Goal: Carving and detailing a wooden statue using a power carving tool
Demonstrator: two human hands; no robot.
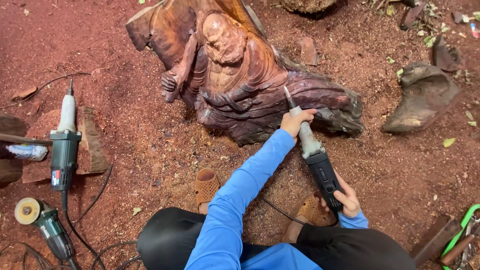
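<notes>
1. The left hand (295, 121) is closed round the pale front neck of the die grinder (314, 157).
2. The right hand (346, 200) grips the grinder's black rear body.
3. The grinder's tip rests against the dark wooden carving (235, 75), which lies on red sawdust-covered ground (150, 130).

One carved wooden figure (235, 75) lay at the upper middle of the frame; three power tools were in view: one die grinder (315, 160) at centre right, a second grinder (65, 145) at the left, and one angle grinder (42, 225) at the lower left; two hands showed, the left hand (295, 121) and the right hand (347, 200); two orange sandals (206, 186) sat at lower centre; one large wood offcut (425, 97) lay at the right.
</notes>
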